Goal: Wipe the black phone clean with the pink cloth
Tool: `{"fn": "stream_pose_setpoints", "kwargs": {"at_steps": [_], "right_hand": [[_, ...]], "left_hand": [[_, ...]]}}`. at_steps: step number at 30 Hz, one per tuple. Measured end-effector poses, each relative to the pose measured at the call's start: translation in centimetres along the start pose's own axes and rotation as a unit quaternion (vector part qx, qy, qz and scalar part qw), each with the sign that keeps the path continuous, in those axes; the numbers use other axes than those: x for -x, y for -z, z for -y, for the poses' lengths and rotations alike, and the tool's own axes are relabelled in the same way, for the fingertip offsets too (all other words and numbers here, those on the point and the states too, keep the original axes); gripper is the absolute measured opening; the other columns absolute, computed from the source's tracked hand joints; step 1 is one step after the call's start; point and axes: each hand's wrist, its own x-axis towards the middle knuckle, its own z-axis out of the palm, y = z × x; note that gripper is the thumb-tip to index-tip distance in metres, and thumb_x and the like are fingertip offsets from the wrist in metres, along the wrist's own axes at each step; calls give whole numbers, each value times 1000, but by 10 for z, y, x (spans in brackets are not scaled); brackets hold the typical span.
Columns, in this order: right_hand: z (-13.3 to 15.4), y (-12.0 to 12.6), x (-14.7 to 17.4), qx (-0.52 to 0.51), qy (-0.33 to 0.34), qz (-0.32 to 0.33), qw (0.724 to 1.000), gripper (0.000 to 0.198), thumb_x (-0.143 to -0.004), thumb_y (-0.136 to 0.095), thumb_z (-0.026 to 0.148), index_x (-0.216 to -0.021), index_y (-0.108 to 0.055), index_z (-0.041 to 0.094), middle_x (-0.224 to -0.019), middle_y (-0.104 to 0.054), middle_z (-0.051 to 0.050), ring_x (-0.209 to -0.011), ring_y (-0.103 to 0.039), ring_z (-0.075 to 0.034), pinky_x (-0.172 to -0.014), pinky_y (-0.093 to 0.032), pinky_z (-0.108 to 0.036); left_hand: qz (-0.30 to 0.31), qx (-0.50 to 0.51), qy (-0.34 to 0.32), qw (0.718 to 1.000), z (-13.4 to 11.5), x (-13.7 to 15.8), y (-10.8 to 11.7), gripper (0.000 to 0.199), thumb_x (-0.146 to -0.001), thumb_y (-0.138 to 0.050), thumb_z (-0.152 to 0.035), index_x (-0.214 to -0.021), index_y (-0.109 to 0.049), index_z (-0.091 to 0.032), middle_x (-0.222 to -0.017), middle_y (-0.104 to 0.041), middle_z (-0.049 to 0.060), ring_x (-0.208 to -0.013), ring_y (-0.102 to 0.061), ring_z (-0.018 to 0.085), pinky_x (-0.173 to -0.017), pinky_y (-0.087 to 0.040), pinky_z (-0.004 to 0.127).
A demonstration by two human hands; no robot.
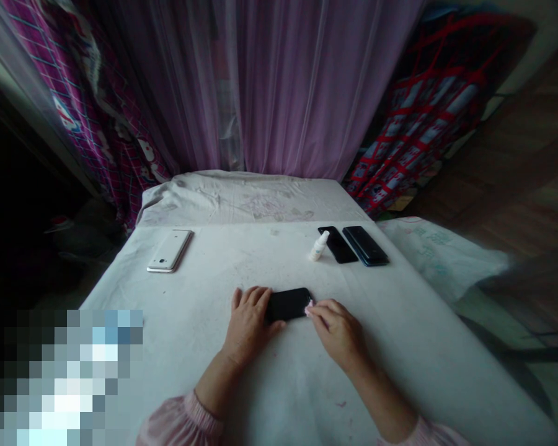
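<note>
Fingers loosely spread, the left hand (250,319) holds one end of a black phone (289,303) on the white-covered table (242,263) as the right hand (341,327) pinches a pink scrap (309,308) at the other, wiping seemingly unfinished.

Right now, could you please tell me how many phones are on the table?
At least 4: the near phone the left hand touches, a white phone at left, a black phone beside the bottle, a dark phone right of that. Others may hide underneath.
</note>
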Motion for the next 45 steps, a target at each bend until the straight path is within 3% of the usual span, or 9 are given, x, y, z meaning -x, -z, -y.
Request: {"fn": "stream_pose_setpoints", "kwargs": {"at_steps": [4, 13, 25, 35, 45], "right_hand": [[-1, -2, -10, 8, -13, 7, 1000, 25, -91, -49, 25, -80, -72, 25, -81, -68, -2, -75, -63, -15, -67, -46, -24], [-11, -27, -45, 20, -26, -28, 999, 25, -90, -49, 25, -82, -72, 23, -84, -69, -4, -78, -64, -18, -69, -46, -27], [-11, -7, 7, -17, -29, -17, 999, 27, -94, -48, 33, -87, -72, 24, -87, -69, -4, -80, -65, -16, -71, -48, -24], [-10, -26, -47, 2, -55, -18, 998, 24, -89, -50, 26, -81, -72, 23, -85, -70, -5, -78, -65, -17, -69, -46, -26], [-10, -8, -1, -6, -49, -17, 999, 24, -92, -50, 30, -84, -72, 24, -85, -69, -3, -77, -65, -15, -68, -46, -23]], "left_hand": [[0, 3, 12, 1000, -4, -5, 1, 56, -78, -72, -44, -126, -55, -23, -125, -62, 11, -121, -51, 32, -109, -20, 63], [14, 5, 17, 1000, -6, -6, 4, 60, -74, -75, -47, -124, -56, -21, -127, -60, 11, -123, -49, 32, -110, -21, 62], [-1, -5, 16, 1000, -5, -3, -1, 59, -73, -77, -42, -123, -54, -20, -129, -59, 12, -125, -48, 33, -110, -22, 62], [3, -21, 11, 1000, -4, -3, 1, 59, -75, -76, -43, -124, -54, -20, -129, -59, 12, -126, -48, 34, -109, -24, 63], [-4, -11, 0, 1000, 2, -2, -5, 57, -79, -71, -45, -127, -52, -21, -131, -58, 13, -127, -47, 34, -110, -22, 63]]}}
